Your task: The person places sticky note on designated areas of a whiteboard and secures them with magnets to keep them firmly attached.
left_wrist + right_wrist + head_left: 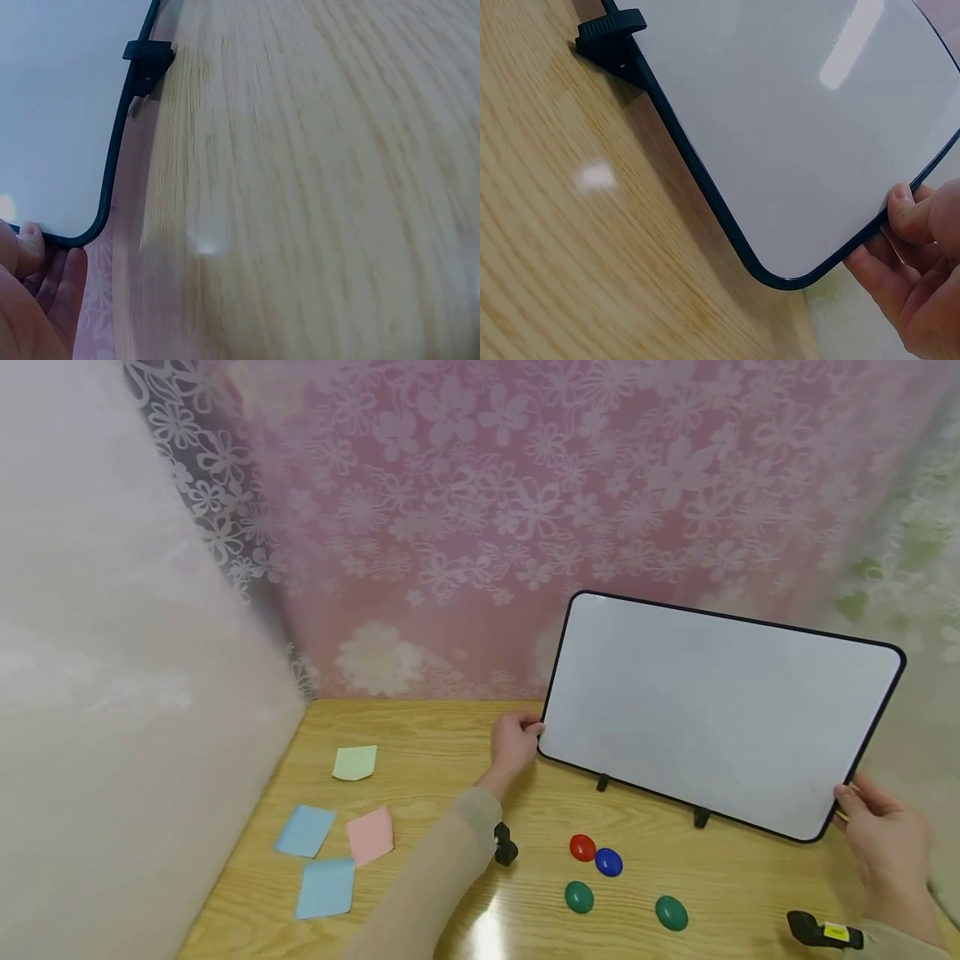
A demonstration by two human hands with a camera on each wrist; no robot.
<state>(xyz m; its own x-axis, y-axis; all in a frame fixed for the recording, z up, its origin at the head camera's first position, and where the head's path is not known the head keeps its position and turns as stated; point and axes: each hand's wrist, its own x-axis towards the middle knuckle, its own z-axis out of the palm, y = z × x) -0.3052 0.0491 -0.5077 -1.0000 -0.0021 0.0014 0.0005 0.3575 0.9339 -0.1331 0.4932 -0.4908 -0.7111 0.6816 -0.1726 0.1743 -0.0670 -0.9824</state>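
A whiteboard (pixel 720 710) with a thin black frame stands tilted back at the right of the table, on small black feet (pixel 701 817) along its bottom edge. My left hand (pixel 514 743) pinches its left edge near the lower corner, thumb on the front face. At the opposite side my right hand (pixel 885 835) grips the right edge low down, its thumb on the front and the fingers behind. The right wrist view shows the board's rounded lower corner beside the right hand (pixel 907 262) and one foot (pixel 611 45). In the left wrist view, the left hand (pixel 37 292) holds the frame near the corner.
In front of the board lie a red magnet (pixel 582 847), a blue magnet (pixel 609 862) and two green magnets (pixel 579 897). To the left are sticky notes: one green (pixel 355 762), one pink (pixel 371 836), two blue (pixel 326 888). A pink floral curtain (pixel 450 527) hangs behind the wooden table (pixel 420 727).
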